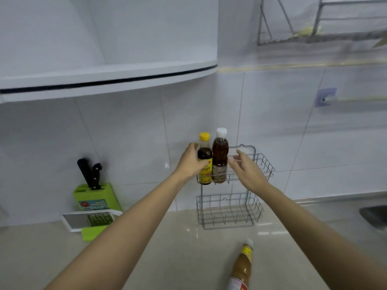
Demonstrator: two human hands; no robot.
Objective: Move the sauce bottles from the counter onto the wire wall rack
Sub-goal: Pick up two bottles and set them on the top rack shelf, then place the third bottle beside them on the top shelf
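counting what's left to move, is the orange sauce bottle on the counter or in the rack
On the counter: the orange sauce bottle stands below the wire rack, untouched by either hand.

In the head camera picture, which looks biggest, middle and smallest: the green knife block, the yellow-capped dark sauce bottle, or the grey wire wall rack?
1. Grey wire wall rack: biggest, with two tiers.
2 and 3. Green knife block and yellow-capped dark sauce bottle: too alike to rank. The block looks wider and the bottle taller.
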